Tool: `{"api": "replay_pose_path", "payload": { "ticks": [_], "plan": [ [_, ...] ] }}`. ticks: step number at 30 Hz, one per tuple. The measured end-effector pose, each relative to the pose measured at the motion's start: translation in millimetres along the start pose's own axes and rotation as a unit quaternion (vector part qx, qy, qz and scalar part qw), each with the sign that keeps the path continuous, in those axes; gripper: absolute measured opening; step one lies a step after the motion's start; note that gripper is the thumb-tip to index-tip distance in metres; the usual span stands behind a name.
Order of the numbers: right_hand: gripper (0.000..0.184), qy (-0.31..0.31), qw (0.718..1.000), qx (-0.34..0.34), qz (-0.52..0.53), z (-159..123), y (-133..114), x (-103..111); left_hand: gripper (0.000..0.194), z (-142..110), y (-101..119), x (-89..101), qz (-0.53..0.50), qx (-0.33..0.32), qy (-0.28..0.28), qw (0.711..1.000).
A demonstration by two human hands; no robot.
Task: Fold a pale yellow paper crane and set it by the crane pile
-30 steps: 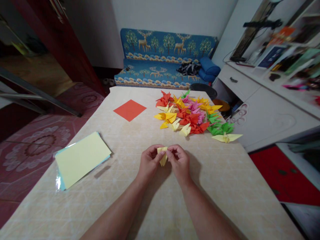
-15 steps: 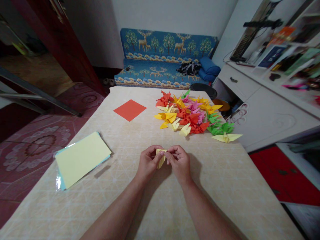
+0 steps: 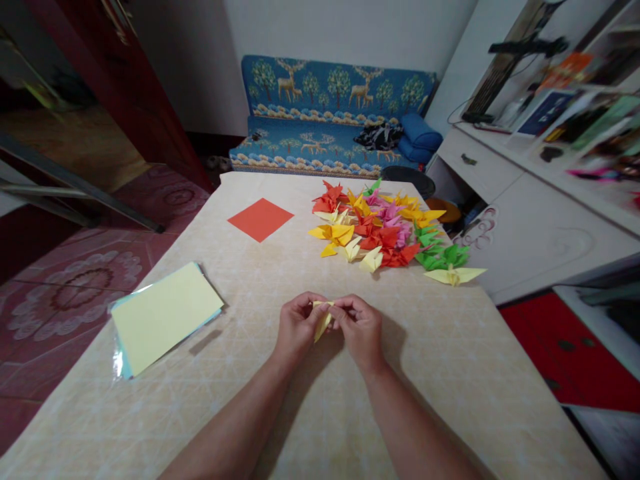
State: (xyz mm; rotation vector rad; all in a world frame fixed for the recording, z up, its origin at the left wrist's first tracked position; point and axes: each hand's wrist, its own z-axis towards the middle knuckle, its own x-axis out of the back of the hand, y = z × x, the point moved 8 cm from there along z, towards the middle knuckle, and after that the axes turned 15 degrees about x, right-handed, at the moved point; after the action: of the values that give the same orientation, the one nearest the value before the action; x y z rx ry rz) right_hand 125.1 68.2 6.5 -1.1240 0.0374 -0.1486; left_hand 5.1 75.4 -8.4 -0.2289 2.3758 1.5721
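A small folded piece of yellow paper (image 3: 323,325) is pinched between both hands, low over the middle of the table. My left hand (image 3: 299,328) grips its left side, thumb on top. My right hand (image 3: 361,328) is closed at its upper right corner, the thumb close to the other thumb. Fingers cover much of the paper's upper part, so its folds there are hidden. Beyond the hands, to the right, lies a pile of folded paper cranes (image 3: 383,239) in red, orange, yellow, pink and green. One pale yellow crane (image 3: 454,275) sits at the pile's near right edge.
A red paper square (image 3: 261,220) lies flat toward the far left of the table (image 3: 310,413). Nearer, a stack of yellow sheets (image 3: 167,319) rests on a clear plastic wrapper. Behind stands a blue patterned sofa (image 3: 310,137); a white cabinet (image 3: 540,220) is at the right.
The yellow paper has turned slightly in the fingers, and its lower end now looks narrower and more pointed. Both hands stay almost in place, still holding it.
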Motion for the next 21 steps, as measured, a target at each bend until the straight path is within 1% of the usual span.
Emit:
{"api": "replay_pose_path", "payload": {
  "ticks": [3, 7, 9, 12, 16, 21],
  "plan": [
    [0.011, 0.003, 1.0, 0.016, -0.013, -0.6, -5.8, 1.7, 0.022, -0.2, -1.9, -0.4, 0.002, 0.007, -0.007, 1.0],
    [0.013, 0.001, 1.0, 0.019, -0.017, -1.1, -9.9, 3.7, 0.021, -1.5, -0.4, 3.0, 0.029, 0.005, 0.019, 0.999],
    [0.016, 0.002, 1.0, 0.0, 0.007, -1.2, -7.2, 4.2, 0.021, -2.7, 1.9, 3.1, 0.033, 0.001, 0.024, 0.999],
    [0.018, 0.017, 0.998, -0.039, 0.056, -1.1, 0.5, 5.9, 0.021, -3.6, 3.7, 1.9, 0.018, 0.003, 0.016, 1.0],
    [0.019, 0.037, 0.995, -0.059, 0.077, 0.3, 5.5, 7.7, 0.024, -3.0, 5.2, 1.6, 0.023, 0.002, 0.006, 1.0],
    [0.02, 0.016, 0.998, -0.046, 0.039, 0.7, 4.3, 0.8, 0.022, -2.7, 8.1, 11.5, 0.052, -0.021, 0.063, 0.996]
  ]
}}
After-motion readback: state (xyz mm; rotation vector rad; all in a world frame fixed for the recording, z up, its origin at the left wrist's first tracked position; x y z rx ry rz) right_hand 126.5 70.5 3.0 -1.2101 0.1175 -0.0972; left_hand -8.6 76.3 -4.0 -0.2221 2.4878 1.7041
